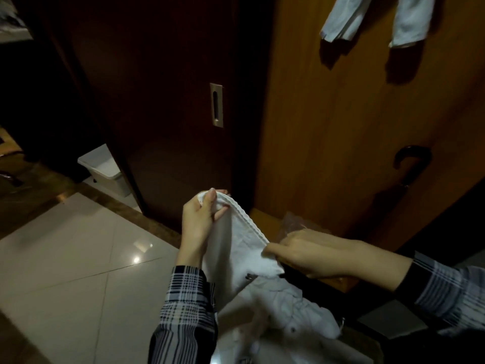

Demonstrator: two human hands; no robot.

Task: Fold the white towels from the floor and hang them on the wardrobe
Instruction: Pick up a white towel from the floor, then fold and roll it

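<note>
Clearly mid-fold: white towel (244, 240) stretched by its ribbed hem between two grips, left hand (199, 219) pinching the upper corner with thumb and curled fingers, right hand (301, 252) pinching the lower end of the same hem, presumably to keep the edge taut and square before doubling over. Held low in front of the body, above a rumpled heap of white cloth (283, 311), well below two folded towels (372, 19) already draped on the wardrobe door (341, 122), so hanging judged not yet due.
</note>
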